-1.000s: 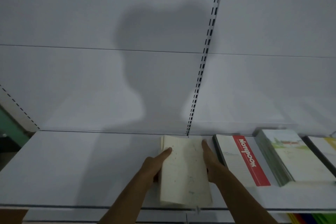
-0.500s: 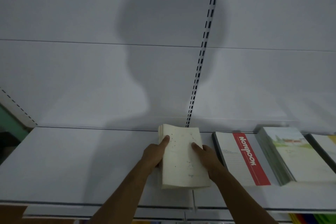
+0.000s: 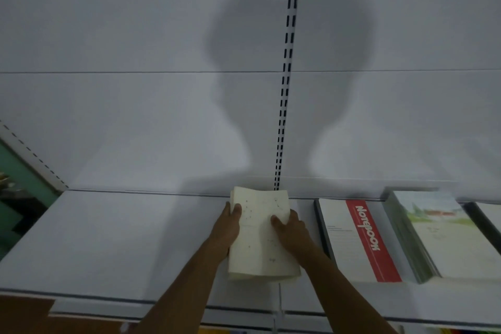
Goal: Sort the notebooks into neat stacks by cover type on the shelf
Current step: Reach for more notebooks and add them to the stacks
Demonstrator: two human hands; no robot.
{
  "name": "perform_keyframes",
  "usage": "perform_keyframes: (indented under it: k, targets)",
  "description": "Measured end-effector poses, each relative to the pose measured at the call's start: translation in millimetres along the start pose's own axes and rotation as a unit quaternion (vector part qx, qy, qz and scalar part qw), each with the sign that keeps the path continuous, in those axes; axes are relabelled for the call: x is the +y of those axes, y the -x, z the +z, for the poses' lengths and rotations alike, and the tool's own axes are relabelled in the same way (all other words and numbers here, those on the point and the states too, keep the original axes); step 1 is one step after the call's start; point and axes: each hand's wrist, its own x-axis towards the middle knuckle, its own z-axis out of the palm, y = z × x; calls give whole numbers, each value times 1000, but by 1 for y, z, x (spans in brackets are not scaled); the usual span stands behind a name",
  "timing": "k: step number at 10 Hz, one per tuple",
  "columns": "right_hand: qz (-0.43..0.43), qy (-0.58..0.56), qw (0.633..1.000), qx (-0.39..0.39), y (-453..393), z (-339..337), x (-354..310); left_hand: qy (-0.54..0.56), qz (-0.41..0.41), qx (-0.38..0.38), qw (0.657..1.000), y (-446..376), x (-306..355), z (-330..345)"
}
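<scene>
stack (image 3: 261,236) cream, speckled matte covers | L hand (image 3: 226,228) + R hand (image 3: 291,230) grip sides | shelf (image 3: 108,238)

Three notebook stacks (image 3: 360,238) lie on the shelf (image 3: 108,238), right of the held stack (image 3: 260,236).

Four notebook stacks (image 3: 261,236), two hands (image 3: 226,228), one shelf (image 3: 108,238)

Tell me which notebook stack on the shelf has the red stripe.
The notebook stack just right of the cream stack held in both hands; its white cover has a red stripe, unlike the landscape-cover stack further right.
</scene>
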Motion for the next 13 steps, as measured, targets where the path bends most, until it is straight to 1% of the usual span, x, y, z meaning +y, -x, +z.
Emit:
perform_keyframes:
  k: [1, 2, 3, 4, 5, 6, 7, 8, 10, 11, 12, 13]
  targets:
    - [9, 12, 1000, -5, -5, 1, 1, -17, -3, 11, 1000, 3, 1, 1]
    - [-11, 25, 1000, 11, -5, 4, 7, -53, 15, 33, 998, 6, 2, 3]
    - [-25, 10, 1000, 13, -6, 3, 12, -84, 24, 48, 995, 6, 2, 6]
    - [-23, -16, 1000, 0, -6, 2, 11, -114, 28, 62, 991, 3, 1, 7]
    - [-2, -67, 998, -9, 0, -1, 15, -133, 39, 64, 988, -1, -2, 7]
    - [-12, -131, 991, -34, 23, 2, 34, -148, 44, 67, 986, -5, -4, 7]
    - [-32, -152, 987, -33, 41, 5, 46, -152, 50, 70, 985, -6, -4, 9]
    - [-12, -158, 987, -33, 47, 3, 46, -157, 52, 66, 984, -6, -7, 10]
    - [17, -120, 993, 19, 61, 4, 39, -118, 41, 31, 992, -3, -2, 7]
    - [34, -74, 996, 26, 61, -2, 30, -82, 11, -11, 996, -2, 3, 1]
    - [64, -52, 995, 47, 61, -3, 22, -46, -30, -81, 995, 4, 7, -11]
    - [44, 2, 993, 110, 65, -8, -1, -85, -9, -34, 996, 13, 12, -27]
